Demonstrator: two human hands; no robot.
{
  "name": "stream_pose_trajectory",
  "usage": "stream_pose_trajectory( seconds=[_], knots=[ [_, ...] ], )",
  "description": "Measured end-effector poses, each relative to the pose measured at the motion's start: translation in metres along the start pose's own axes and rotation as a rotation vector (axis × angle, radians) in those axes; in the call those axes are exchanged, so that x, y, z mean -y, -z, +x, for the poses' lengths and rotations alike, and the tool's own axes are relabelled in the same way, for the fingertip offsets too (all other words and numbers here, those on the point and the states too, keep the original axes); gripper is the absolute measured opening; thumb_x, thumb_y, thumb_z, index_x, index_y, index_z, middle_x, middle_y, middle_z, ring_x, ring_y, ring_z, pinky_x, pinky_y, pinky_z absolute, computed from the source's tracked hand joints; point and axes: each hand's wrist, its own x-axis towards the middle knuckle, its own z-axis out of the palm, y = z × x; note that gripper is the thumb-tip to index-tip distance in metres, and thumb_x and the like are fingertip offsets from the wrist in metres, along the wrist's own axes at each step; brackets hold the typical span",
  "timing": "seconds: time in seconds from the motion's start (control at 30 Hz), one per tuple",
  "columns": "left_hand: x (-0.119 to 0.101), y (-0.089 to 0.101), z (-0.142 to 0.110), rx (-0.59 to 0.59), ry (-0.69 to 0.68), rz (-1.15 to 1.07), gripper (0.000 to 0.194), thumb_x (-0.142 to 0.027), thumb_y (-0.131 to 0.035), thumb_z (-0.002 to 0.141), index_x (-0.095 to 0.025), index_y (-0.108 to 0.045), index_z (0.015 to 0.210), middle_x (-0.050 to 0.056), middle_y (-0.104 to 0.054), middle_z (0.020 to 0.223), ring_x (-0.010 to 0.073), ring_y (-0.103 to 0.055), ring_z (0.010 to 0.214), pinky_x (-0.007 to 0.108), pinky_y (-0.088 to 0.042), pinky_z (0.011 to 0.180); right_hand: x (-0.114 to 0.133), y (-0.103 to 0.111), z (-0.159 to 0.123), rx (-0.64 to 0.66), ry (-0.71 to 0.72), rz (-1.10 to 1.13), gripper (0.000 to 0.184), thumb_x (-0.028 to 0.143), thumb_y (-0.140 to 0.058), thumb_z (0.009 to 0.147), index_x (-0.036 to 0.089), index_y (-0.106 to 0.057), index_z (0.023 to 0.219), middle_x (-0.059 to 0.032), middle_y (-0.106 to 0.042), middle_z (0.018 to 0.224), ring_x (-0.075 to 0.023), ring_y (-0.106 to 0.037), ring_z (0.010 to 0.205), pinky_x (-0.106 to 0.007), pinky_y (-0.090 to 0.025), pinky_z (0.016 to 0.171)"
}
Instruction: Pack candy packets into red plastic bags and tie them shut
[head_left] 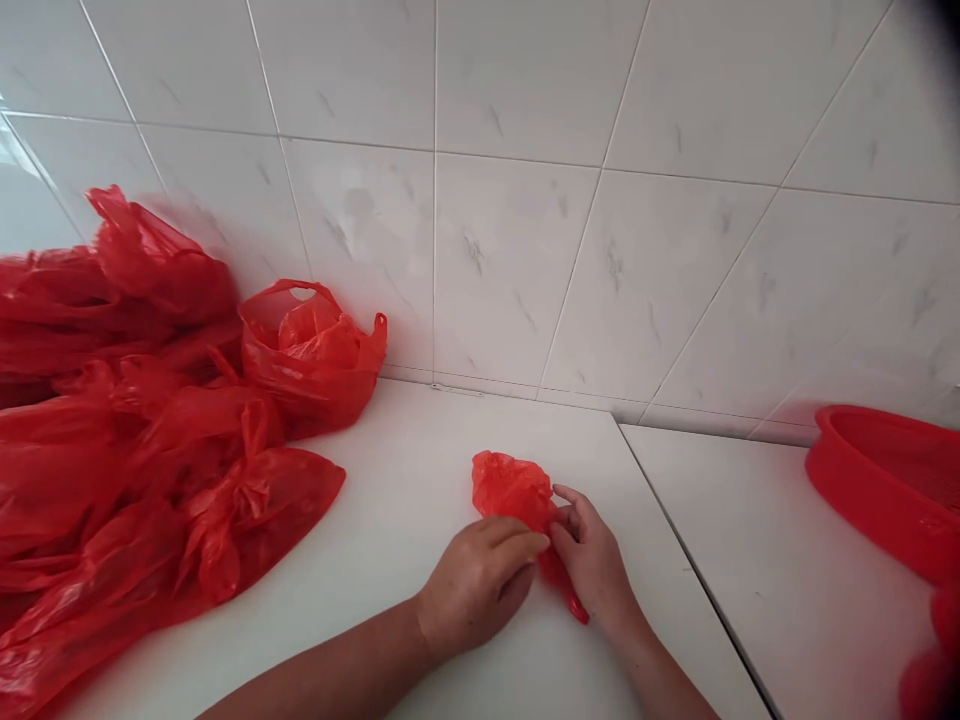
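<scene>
A small, crumpled red plastic bag [512, 486] lies on the white tabletop between my hands, its narrow twisted end trailing toward me. My left hand [480, 580] comes over the bag's middle from the left, fingers bent and pressed together on it; the fingertips' exact hold is partly hidden. From the right, my right hand [594, 565] pinches the bag's edge between thumb and curled fingers.
A large heap of red plastic bags [135, 430] covers the left of the white table [405, 470]. An upright red bag [315, 360] with loop handles leans near the tiled wall [510, 260]. A red plastic basin [870, 500] stands at right, beyond the seam between two tabletops.
</scene>
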Motion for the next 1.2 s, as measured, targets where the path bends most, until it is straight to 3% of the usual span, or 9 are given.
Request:
stream_pose_trajectory(
  seconds=[0.1,0.2,0.3,0.37,0.53,0.73,1.0,1.1,1.2],
  knots=[
    [0.018,0.004,0.003,-0.144,0.081,0.06,0.051,-0.016,-0.057,0.08,-0.025,-0.046,0.128,0.011,-0.053,0.126,0.0248,-0.051,0.113,0.04,-0.046,0.093,0.001,0.012,0.004,0.077,-0.017,0.108,0.037,0.038,-0.047,0.084,0.023,-0.051,0.118,-0.0013,-0.065,0.086,-0.018,-0.063,0.077,-0.03,-0.05,0.069],
    [0.032,0.005,0.007,-0.158,0.325,-0.068,0.072,-0.02,-0.07,0.067,-0.027,-0.042,0.133,0.011,-0.043,0.138,0.0291,-0.042,0.125,0.045,-0.042,0.099,0.002,0.017,0.006,0.187,-0.023,0.158,0.035,0.042,-0.052,0.082,0.022,-0.054,0.112,-0.0007,-0.065,0.081,-0.0175,-0.063,0.074,-0.03,-0.05,0.068],
    [0.038,0.008,0.01,-0.189,0.636,-0.44,0.028,-0.023,-0.065,0.071,-0.023,-0.064,0.1,0.005,-0.065,0.103,0.023,-0.059,0.096,0.035,-0.05,0.081,0.005,0.018,0.006,0.212,-0.072,0.134,0.037,0.046,-0.06,0.076,0.022,-0.057,0.103,0.0038,-0.06,0.064,-0.0155,-0.06,0.059,-0.027,-0.047,0.057],
    [0.039,0.012,0.012,-0.269,0.772,-0.619,0.01,-0.029,-0.06,0.077,-0.02,-0.063,0.077,0.001,-0.064,0.076,0.0171,-0.06,0.073,0.028,-0.048,0.066,0.008,0.019,0.006,0.218,-0.103,0.114,0.034,0.048,-0.062,0.073,0.021,-0.059,0.094,0.004,-0.06,0.06,-0.0146,-0.057,0.055,-0.026,-0.045,0.053],
    [0.049,0.028,0.013,-0.531,0.891,-0.753,0.025,-0.042,-0.059,0.078,-0.019,-0.051,0.075,-0.003,-0.056,0.069,0.0098,-0.053,0.054,0.018,-0.033,0.044,0.011,0.023,0.005,0.258,-0.119,0.068,0.024,0.044,-0.063,0.072,0.02,-0.059,0.076,0.0027,-0.06,0.06,-0.0127,-0.054,0.054,-0.024,-0.042,0.051],
    [0.064,0.045,0.014,-0.762,0.896,-0.972,0.029,-0.04,-0.065,0.072,-0.019,-0.047,0.078,-0.005,-0.051,0.067,0.0071,-0.049,0.054,0.019,-0.04,0.051,0.008,0.023,0.003,0.368,-0.09,0.039,0.016,0.035,-0.062,0.072,0.02,-0.06,0.076,0.0052,-0.055,0.059,-0.0087,-0.045,0.049,-0.021,-0.034,0.047],
    [0.057,0.059,0.021,-0.797,0.827,-1.154,0.026,-0.032,-0.066,0.071,-0.019,-0.042,0.07,-0.008,-0.042,0.061,0.0048,-0.043,0.051,0.016,-0.039,0.051,0.003,0.04,0.011,-0.052,-0.032,-0.028,0.021,0.039,-0.052,0.079,0.02,-0.056,0.071,0.0026,-0.057,0.064,-0.0121,-0.049,0.056,-0.023,-0.036,0.049],
    [0.049,0.052,0.022,-0.744,0.823,-1.167,0.027,-0.041,-0.064,0.076,-0.019,-0.047,0.075,-0.006,-0.048,0.065,0.0061,-0.047,0.054,0.017,-0.041,0.053,0.001,0.045,0.011,-0.363,-0.002,-0.086,0.029,0.046,-0.048,0.084,0.02,-0.059,0.089,-0.003,-0.064,0.084,-0.017,-0.058,0.071,-0.026,-0.045,0.059],
    [0.04,0.044,0.02,-0.663,0.833,-1.161,0.028,-0.044,-0.062,0.079,-0.019,-0.051,0.077,-0.003,-0.052,0.068,0.0077,-0.05,0.057,0.019,-0.042,0.054,0.006,0.034,-0.001,-0.623,0.284,-0.231,0.028,0.043,-0.048,0.086,0.02,-0.059,0.098,-0.0061,-0.064,0.093,-0.0191,-0.06,0.081,-0.028,-0.048,0.067]
  ],
)
